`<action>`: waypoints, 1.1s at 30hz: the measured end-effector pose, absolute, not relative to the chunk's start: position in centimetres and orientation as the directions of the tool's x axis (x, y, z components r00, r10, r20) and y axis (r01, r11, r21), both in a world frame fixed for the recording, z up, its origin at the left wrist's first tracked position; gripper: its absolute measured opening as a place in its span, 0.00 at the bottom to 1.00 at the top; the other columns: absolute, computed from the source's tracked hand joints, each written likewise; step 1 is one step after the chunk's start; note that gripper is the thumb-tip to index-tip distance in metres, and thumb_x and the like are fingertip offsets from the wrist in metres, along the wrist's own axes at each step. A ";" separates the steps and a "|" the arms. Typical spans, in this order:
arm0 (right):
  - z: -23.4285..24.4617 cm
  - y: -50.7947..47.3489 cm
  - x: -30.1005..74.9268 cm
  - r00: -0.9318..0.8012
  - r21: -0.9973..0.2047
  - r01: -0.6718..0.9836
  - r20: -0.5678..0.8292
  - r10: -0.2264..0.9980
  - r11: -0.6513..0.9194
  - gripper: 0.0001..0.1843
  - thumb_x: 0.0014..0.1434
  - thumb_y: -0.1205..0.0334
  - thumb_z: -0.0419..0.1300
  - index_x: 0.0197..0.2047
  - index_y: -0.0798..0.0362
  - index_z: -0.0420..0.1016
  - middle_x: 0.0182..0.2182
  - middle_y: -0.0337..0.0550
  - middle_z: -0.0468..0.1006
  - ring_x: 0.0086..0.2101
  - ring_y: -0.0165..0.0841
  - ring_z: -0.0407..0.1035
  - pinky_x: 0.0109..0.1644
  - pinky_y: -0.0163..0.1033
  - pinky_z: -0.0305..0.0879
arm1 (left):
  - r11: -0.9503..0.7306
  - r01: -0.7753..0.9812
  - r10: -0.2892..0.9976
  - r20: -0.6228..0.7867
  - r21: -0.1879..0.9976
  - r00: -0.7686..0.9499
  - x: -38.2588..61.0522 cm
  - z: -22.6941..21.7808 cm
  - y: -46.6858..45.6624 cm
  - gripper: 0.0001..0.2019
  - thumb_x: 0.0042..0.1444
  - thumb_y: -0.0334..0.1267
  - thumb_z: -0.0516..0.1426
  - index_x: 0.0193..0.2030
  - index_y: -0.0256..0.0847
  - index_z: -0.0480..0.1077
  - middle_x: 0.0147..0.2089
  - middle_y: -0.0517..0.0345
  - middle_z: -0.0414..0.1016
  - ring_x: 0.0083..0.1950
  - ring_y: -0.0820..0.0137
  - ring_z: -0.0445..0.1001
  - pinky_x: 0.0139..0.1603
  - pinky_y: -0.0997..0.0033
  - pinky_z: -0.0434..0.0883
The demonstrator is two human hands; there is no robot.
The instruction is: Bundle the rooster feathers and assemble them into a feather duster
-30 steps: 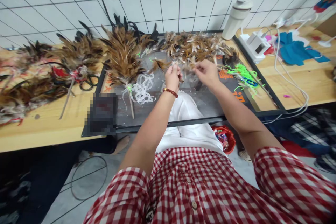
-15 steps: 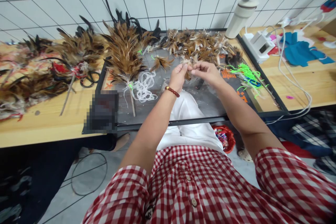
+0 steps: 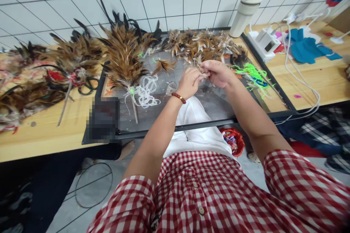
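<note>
My left hand (image 3: 189, 81), with a beaded bracelet at its wrist, is closed on a small bunch of feathers (image 3: 203, 75). Close against it, my right hand (image 3: 217, 72) pinches the same bunch, its fingers partly hiding what is held. Just beyond my hands lies a long heap of brown and white feathers (image 3: 202, 43). A big feather duster (image 3: 121, 52) on a stick rests to the left, with a loose tangle of white ribbon (image 3: 148, 91) beside it. Between the duster and my hands lies a small loose tuft of brown feathers (image 3: 164, 65).
Bright green strings (image 3: 250, 72) lie at the right of the framed board (image 3: 175, 116). A white bottle (image 3: 245, 14), a power strip (image 3: 264, 45) with cables and blue cloth (image 3: 307, 47) stand further right. Left are more feather bundles (image 3: 76, 49) and black scissors (image 3: 89, 86). A red basket (image 3: 240, 142) sits below.
My hands have drawn together and turned, now covering more of the feather bunch. The right hand has curled its fingers in. The camera view has shifted slightly to the right.
</note>
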State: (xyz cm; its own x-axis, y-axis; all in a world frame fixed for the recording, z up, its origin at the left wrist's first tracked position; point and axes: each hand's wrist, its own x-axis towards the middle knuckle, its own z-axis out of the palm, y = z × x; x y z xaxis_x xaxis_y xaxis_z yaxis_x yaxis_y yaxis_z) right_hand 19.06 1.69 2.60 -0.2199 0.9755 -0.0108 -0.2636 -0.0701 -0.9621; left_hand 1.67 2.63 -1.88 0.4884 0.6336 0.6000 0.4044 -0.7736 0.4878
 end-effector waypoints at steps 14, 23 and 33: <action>2.9 2.2 20.3 -0.150 -0.992 -0.126 0.003 0.989 -0.016 0.20 0.46 0.54 0.80 0.28 0.53 0.73 0.20 0.32 0.67 0.23 0.23 0.57 0.27 0.33 0.54 | -0.755 0.481 0.655 0.520 0.445 0.548 1.8 -1.6 1.9 0.12 0.67 0.36 0.50 0.35 0.43 0.72 0.44 0.48 0.78 0.52 0.58 0.73 0.57 0.54 0.66; 3.0 2.6 21.4 -0.035 -0.996 -0.059 -0.065 0.997 -0.067 0.25 0.51 0.40 0.76 0.31 0.53 0.74 0.21 0.33 0.68 0.20 0.22 0.54 0.23 0.33 0.49 | -0.708 0.433 0.705 0.589 0.558 0.394 1.6 -2.0 2.4 0.14 0.68 0.44 0.53 0.32 0.44 0.71 0.40 0.49 0.77 0.48 0.57 0.73 0.54 0.55 0.66; 2.4 2.3 19.9 -0.062 -0.992 -0.072 0.109 0.992 0.104 0.26 0.42 0.43 0.80 0.27 0.51 0.72 0.20 0.32 0.66 0.22 0.23 0.54 0.25 0.33 0.50 | -0.719 0.485 0.695 0.521 0.498 0.495 1.9 -1.8 1.7 0.08 0.64 0.34 0.53 0.36 0.43 0.73 0.45 0.47 0.79 0.52 0.56 0.74 0.56 0.54 0.66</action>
State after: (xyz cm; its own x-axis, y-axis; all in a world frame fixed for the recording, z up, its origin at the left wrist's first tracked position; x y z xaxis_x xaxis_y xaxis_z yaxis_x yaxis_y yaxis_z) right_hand 19.90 2.34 2.39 -0.0620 0.9921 0.1090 -0.0719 0.1045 -0.9919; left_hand 1.88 1.72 -1.85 0.4955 0.6948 0.5212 0.4849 -0.7191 0.4977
